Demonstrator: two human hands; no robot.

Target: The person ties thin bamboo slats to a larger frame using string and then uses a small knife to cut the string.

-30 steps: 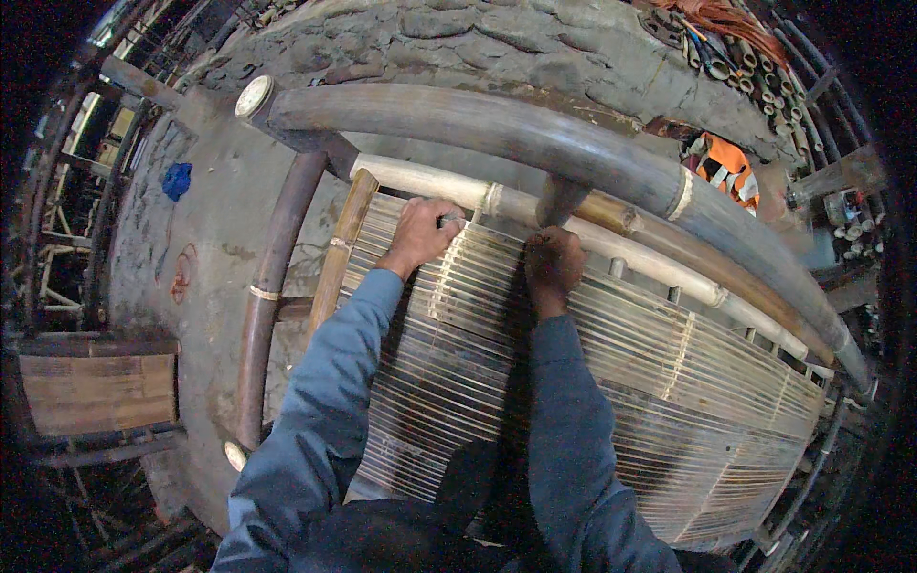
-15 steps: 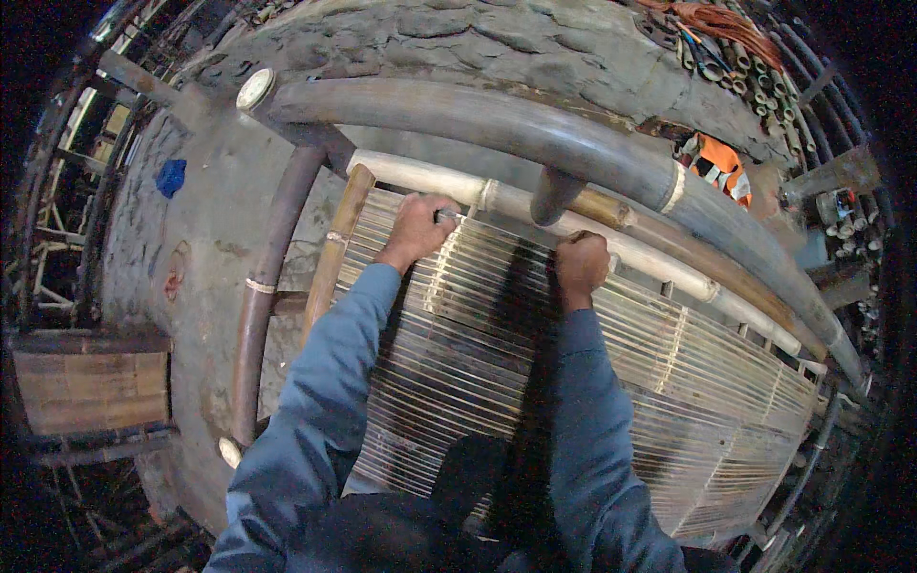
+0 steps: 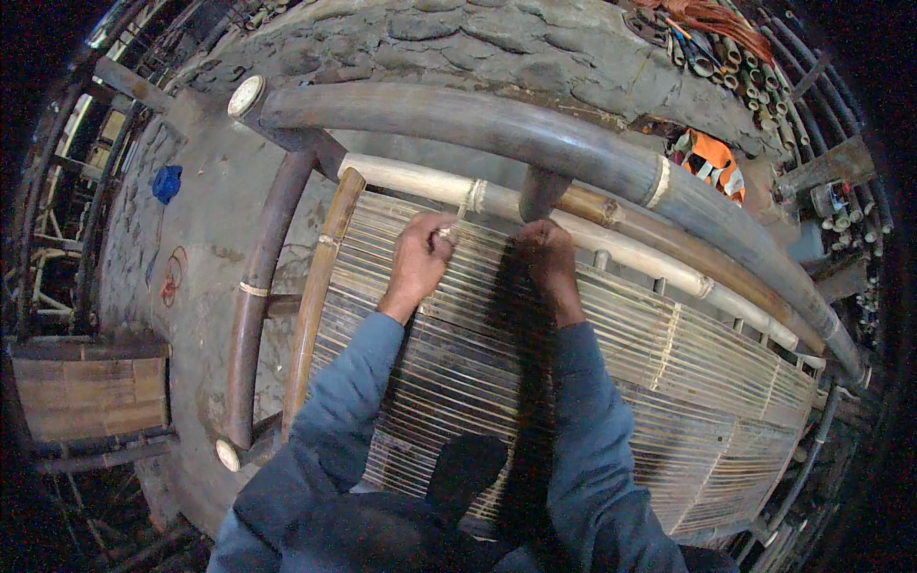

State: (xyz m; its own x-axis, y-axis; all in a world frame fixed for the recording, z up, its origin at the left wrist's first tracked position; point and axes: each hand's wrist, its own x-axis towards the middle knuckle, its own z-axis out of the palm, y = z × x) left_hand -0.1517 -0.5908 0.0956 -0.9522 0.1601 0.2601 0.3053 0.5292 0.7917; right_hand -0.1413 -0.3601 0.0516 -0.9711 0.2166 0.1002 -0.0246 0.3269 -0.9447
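A bamboo bench or seat fills the middle, its slatted surface made of many thin strips. Over the far part of the slats, my left hand is closed, with a small pale bit showing between thumb and fingers, too small to name. My right hand is also closed, to the right of it and near the pale bamboo rail. What its fingers hold, if anything, is hidden. Beyond both hands runs a thick dark bamboo pole. A binding wraps the pale rail just past my left hand.
An upright dark bamboo post stands left of the slats. Rough stonework lies at the back. Cut bamboo pieces are piled far right, near an orange cloth. A blue scrap and a brown bamboo panel are at left.
My left hand has drawn a little nearer to me, away from the rail. My right hand has shifted left, closer to my left hand. Both stay closed.
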